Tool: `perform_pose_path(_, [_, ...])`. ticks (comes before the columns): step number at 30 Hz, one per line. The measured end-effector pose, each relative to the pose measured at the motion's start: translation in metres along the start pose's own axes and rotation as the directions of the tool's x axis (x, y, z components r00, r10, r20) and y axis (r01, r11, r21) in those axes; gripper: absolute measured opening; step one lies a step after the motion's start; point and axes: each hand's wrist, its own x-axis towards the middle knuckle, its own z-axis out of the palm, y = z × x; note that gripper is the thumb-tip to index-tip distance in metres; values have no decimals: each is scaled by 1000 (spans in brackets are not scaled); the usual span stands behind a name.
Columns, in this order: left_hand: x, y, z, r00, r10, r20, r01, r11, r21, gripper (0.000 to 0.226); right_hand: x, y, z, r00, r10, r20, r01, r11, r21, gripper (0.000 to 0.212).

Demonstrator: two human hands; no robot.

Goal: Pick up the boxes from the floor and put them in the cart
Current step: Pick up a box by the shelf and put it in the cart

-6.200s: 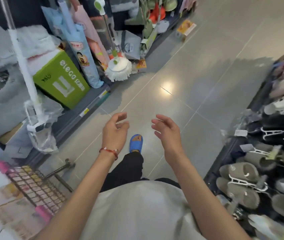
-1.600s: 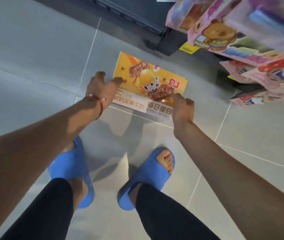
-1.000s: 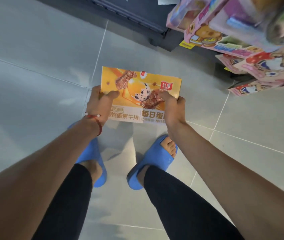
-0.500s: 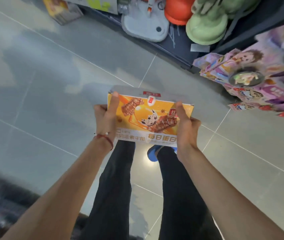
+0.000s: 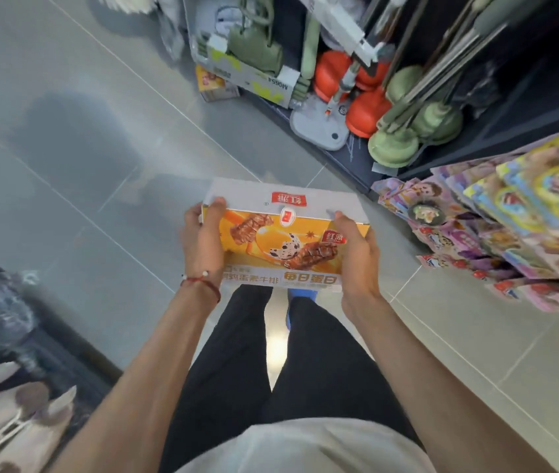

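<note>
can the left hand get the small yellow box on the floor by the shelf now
Probably not: the left hand and right hand both grip the orange box, and the small yellow box lies on the floor well ahead.

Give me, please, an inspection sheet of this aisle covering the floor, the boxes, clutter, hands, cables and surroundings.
Surface: grey tiled floor, glossy, with light reflections.
Job's things: orange box held off the floor in front of the person; small yellow box on the floor by the shelf base; cart not in view.
Clutter: grey flat mop head lying at the shelf edge.
Grippers: left hand grips the orange box's left end; right hand grips its right end.
Cables: nothing seen.
Surroundings: orange and green plungers on the shelf; colourful packets at right; lower-left goods blurred.
</note>
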Motion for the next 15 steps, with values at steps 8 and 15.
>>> perform_pose_path(8, [-72, 19, -40, 990, 120, -75, -128, 985, -119, 44, -53, -40, -7, 970, -164, 179, 173, 984, -35, 54])
perform_pose_path(15, [-84, 31, -77, 981, 96, -169, -140, 951, -275, 34, -75, -66, 23, 917, -298, 264, 338, 934, -118, 47])
